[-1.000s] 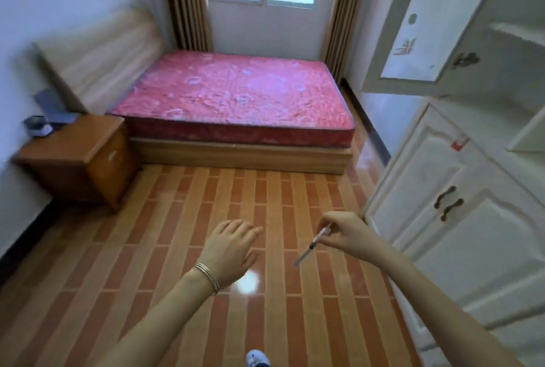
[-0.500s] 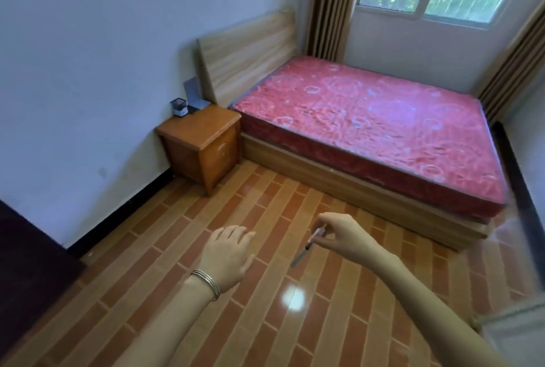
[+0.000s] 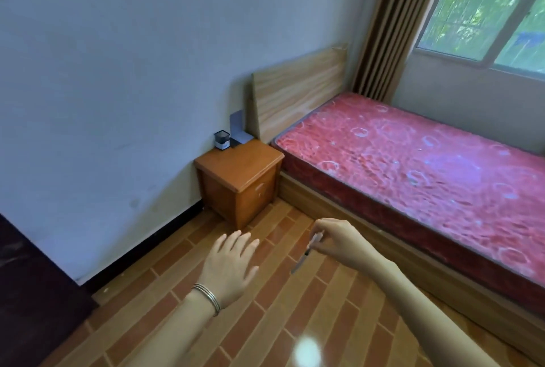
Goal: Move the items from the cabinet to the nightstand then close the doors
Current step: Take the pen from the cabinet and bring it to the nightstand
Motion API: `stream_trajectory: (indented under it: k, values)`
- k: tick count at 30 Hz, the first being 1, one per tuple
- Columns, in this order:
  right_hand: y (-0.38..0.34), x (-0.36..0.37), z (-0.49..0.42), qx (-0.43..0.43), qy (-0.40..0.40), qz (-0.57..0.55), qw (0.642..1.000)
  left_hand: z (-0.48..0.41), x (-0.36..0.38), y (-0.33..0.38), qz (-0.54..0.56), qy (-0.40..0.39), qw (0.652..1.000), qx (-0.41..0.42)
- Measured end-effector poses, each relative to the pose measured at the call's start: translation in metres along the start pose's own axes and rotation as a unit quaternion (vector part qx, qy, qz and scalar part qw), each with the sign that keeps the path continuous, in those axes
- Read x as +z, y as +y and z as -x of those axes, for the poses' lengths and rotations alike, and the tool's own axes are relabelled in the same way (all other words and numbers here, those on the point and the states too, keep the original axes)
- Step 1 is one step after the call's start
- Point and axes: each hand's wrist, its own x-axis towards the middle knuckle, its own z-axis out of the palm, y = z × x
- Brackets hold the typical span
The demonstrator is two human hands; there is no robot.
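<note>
My right hand [image 3: 339, 238] pinches a thin pen [image 3: 306, 251] by its upper end, and the pen hangs down over the tiled floor. Beside it my left hand [image 3: 231, 266], with bangles at the wrist, is open and holds nothing. The wooden nightstand [image 3: 236, 166] stands ahead against the wall, between the wall and the bed. At its back edge sit a small dark box [image 3: 221, 140] and a grey-blue folded item [image 3: 239, 130]. The cabinet is out of view.
A bed with a red mattress [image 3: 413, 172] fills the right side, its wooden headboard [image 3: 298, 89] against the wall. Brown curtains [image 3: 386, 27] and a window [image 3: 489, 6] are behind it. A dark panel [image 3: 29, 293] stands at the lower left. Brick-pattern floor [image 3: 265, 322] lies underfoot.
The view has swung left, away from the white cabinet, and the nightstand has come nearer. Both hands stay in front of me; the right one still pinches the pen.
</note>
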Motion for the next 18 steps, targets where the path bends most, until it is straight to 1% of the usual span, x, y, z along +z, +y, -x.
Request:
stream_trajectory:
  k: [3, 8, 11, 15, 18]
  values:
    - [-0.005, -0.001, -0.055, -0.010, 0.028, -0.028, 0.999, -0.036, -0.003, -0.036, 0.007, 0.011, 1.000, -0.015]
    - [0.003, 0.023, -0.128, -0.025, -0.027, -0.013, 0.999, -0.069, 0.023, -0.089, 0.014, -0.010, 0.999, -0.035]
    - [0.015, 0.035, -0.175, -0.024, -0.044, -0.013, 0.999, -0.100, 0.040, -0.121, 0.015, -0.017, 0.998, -0.058]
    - [0.034, 0.038, -0.246, -0.042, -0.076, -0.002, 0.996, -0.156, 0.059, -0.159, 0.014, -0.024, 0.996, -0.081]
    - [0.052, 0.026, -0.313, -0.049, -0.073, -0.006, 0.996, -0.209, 0.064, -0.186, 0.011, -0.024, 0.996, -0.089]
